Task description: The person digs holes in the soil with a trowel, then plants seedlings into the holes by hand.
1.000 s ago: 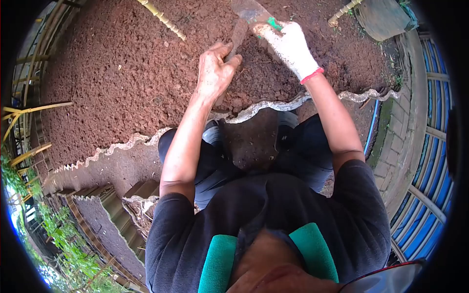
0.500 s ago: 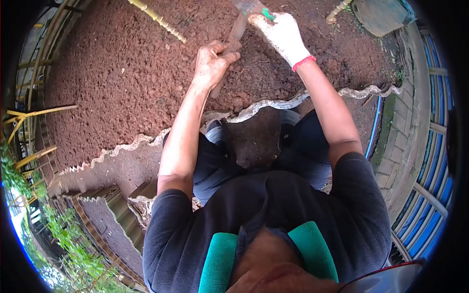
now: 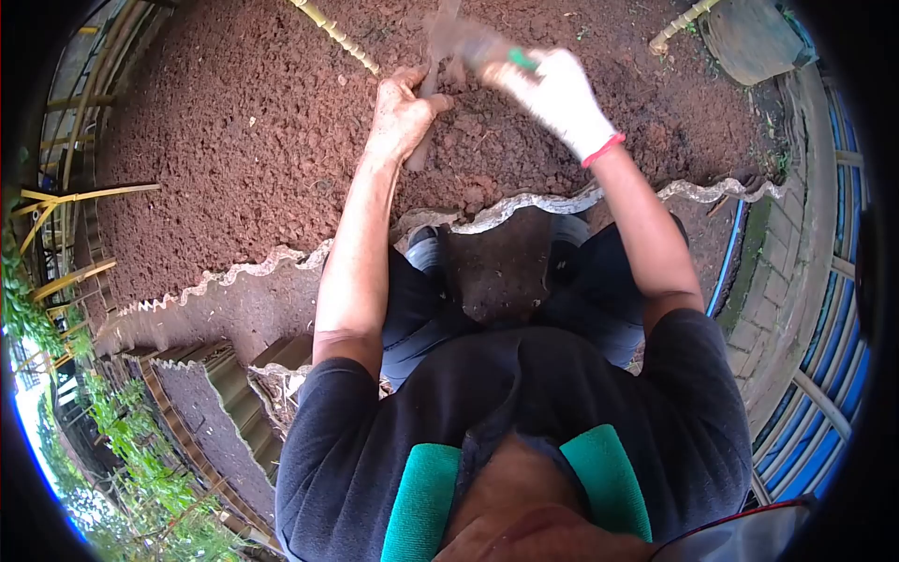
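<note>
My left hand (image 3: 405, 117), bare and soiled, grips a soil-coated stick (image 3: 420, 154) that slants up past the thumb and sticks out below the palm. In a white knitted glove with a red cuff, my right hand (image 3: 560, 98) is closed around a flat-bladed hand tool (image 3: 471, 45) with a green part near the grip. The tool is blurred by motion, and its blade overlaps the upper part of the stick in this view. Both hands are over loose brown soil (image 3: 253, 159).
A wavy corrugated sheet edge (image 3: 515, 208) borders the soil in front of my legs. Bamboo stakes (image 3: 342, 39) (image 3: 682, 25) rise from the bed. A large grey container (image 3: 754, 45) stands at upper right, near a brick path (image 3: 763, 272) and blue slatted fence (image 3: 813, 421).
The view has shifted slightly, with the scene lower and further right. The blade has moved down and left against the stick, and my left hand still grips the stick.
</note>
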Motion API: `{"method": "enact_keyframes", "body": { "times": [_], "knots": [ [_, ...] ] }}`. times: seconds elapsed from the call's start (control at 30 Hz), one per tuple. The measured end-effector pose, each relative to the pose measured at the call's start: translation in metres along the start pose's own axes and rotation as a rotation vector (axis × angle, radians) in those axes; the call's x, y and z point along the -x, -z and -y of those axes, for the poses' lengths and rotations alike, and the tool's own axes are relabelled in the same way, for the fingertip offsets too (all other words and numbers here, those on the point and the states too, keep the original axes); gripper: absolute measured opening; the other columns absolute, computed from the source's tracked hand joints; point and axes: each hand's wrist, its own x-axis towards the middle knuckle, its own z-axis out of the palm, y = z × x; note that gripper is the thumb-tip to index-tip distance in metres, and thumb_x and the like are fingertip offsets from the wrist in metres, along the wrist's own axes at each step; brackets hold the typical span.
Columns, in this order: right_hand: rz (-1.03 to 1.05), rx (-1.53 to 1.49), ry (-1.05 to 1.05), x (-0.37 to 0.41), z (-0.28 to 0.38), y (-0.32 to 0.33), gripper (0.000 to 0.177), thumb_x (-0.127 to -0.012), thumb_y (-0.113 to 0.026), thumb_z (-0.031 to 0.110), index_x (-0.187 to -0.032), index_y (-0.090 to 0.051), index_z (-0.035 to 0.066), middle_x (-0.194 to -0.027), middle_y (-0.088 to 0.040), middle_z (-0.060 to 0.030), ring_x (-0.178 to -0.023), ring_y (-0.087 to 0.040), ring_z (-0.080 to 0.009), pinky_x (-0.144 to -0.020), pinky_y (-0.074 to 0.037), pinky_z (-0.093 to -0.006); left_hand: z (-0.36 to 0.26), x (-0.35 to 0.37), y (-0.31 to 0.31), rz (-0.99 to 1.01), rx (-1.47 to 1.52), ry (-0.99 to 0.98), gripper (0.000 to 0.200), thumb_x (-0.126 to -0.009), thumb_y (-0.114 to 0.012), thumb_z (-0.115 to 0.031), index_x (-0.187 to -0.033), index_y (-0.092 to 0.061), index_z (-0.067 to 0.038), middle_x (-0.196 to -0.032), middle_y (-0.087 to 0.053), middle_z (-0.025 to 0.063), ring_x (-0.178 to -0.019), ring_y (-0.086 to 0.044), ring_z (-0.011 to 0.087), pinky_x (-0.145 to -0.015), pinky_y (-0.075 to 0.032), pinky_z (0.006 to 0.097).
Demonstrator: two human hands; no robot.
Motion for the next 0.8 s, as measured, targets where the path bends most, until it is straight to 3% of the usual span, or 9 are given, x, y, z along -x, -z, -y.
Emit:
{"method": "enact_keyframes", "body": {
  "times": [0.1, 0.17, 0.23, 0.3, 0.43, 0.53, 0.6, 0.73, 0.8],
  "knots": [
    [-0.320, 0.234, 0.166, -0.014, -0.015, 0.014, 0.057, -0.091, -0.063, 0.058, -0.098, -0.075, 0.003, -0.080, -0.071, -0.0223, -0.077, -0.073, -0.0343, -0.071, -0.057, -0.0444, 0.018, -0.011, -0.009, -0.047, -0.125, -0.104, 0.044, -0.077, -0.072, -0.009, -0.118, -0.069, 0.006, -0.102, -0.062, 0.0137, -0.092, -0.064, 0.0247, -0.084, -0.050, 0.0368],
    [-0.072, 0.379, -0.080, -0.006, 0.018, 0.020, 0.055, -0.094, -0.059, 0.056, -0.102, -0.074, 0.004, -0.084, -0.071, -0.0232, -0.084, -0.073, -0.0366, -0.077, -0.058, -0.0458, 0.005, -0.002, -0.017, -0.079, -0.268, -0.222, 0.044, -0.079, -0.072, -0.012, -0.119, -0.068, 0.005, -0.102, -0.061, 0.0145, -0.092, -0.064, 0.0268, -0.084, -0.050, 0.0389],
    [0.095, 0.340, -0.002, 0.007, 0.024, 0.007, 0.055, -0.092, -0.061, 0.055, -0.099, -0.073, 0.002, -0.088, -0.073, -0.0206, -0.085, -0.073, -0.0358, -0.079, -0.059, -0.0440, 0.011, -0.003, -0.020, -0.112, -0.350, -0.210, 0.038, -0.080, -0.070, -0.015, -0.113, -0.070, 0.004, -0.100, -0.059, 0.0170, -0.094, -0.063, 0.0324, -0.084, -0.050, 0.0424],
    [-0.246, 0.424, 0.370, 0.024, 0.018, -0.017, 0.046, -0.090, -0.067, 0.049, -0.094, -0.072, 0.004, -0.091, -0.073, -0.0178, -0.083, -0.073, -0.0337, -0.077, -0.059, -0.0432, 0.013, -0.003, -0.016, -0.195, -0.429, -0.226, 0.035, -0.079, -0.069, -0.014, -0.108, -0.070, 0.004, -0.099, -0.057, 0.0182, -0.095, -0.063, 0.0349, -0.084, -0.050, 0.0434],
    [-0.335, 0.537, 0.434, 0.021, 0.008, -0.012, 0.038, -0.090, -0.069, 0.044, -0.088, -0.069, 0.007, -0.087, -0.071, -0.0133, -0.078, -0.072, -0.0276, -0.068, -0.059, -0.0390, 0.011, -0.002, -0.018, -0.193, -0.457, -0.356, 0.032, -0.078, -0.067, -0.013, -0.104, -0.070, 0.005, -0.105, -0.059, 0.0214, -0.099, -0.063, 0.0403, -0.087, -0.050, 0.0460],
    [-0.222, 0.504, 0.150, 0.008, 0.009, 0.006, 0.039, -0.094, -0.063, 0.045, -0.096, -0.067, 0.007, -0.091, -0.070, -0.0153, -0.084, -0.071, -0.0286, -0.070, -0.058, -0.0407, 0.019, 0.001, -0.024, -0.189, -0.441, -0.303, 0.040, -0.078, -0.067, -0.013, -0.115, -0.070, 0.004, -0.104, -0.060, 0.0209, -0.100, -0.063, 0.0371, -0.087, -0.049, 0.0446],
    [-0.269, 0.494, -0.003, -0.006, -0.002, 0.020, 0.058, -0.095, -0.059, 0.056, -0.113, -0.070, 0.002, -0.109, -0.071, -0.0207, -0.100, -0.070, -0.0351, -0.090, -0.055, -0.0430, -0.005, 0.013, -0.021, -0.068, -0.438, -0.195, 0.046, -0.080, -0.067, -0.012, -0.124, -0.067, 0.003, -0.096, -0.058, 0.0164, -0.091, -0.062, 0.0303, -0.081, -0.049, 0.0391],
    [-0.191, 0.526, 0.078, 0.010, 0.023, 0.012, 0.054, -0.096, -0.057, 0.057, -0.105, -0.071, 0.006, -0.095, -0.072, -0.0146, -0.084, -0.071, -0.0341, -0.073, -0.060, -0.0402, -0.004, 0.004, -0.027, -0.046, -0.349, -0.205, 0.047, -0.083, -0.071, -0.014, -0.126, -0.066, 0.005, -0.094, -0.057, 0.0113, -0.079, -0.061, 0.0210, -0.071, -0.048, 0.0332],
    [-0.195, 0.561, 0.266, 0.007, 0.006, -0.009, 0.049, -0.098, -0.054, 0.056, -0.096, -0.069, 0.009, -0.085, -0.068, -0.0152, -0.075, -0.070, -0.0324, -0.069, -0.059, -0.0405, 0.000, 0.006, -0.031, 0.015, 0.103, -0.028, 0.043, -0.086, -0.070, -0.013, -0.123, -0.066, 0.008, -0.096, -0.058, 0.0105, -0.070, -0.061, 0.0182, -0.065, -0.048, 0.0289]
  ]
}}
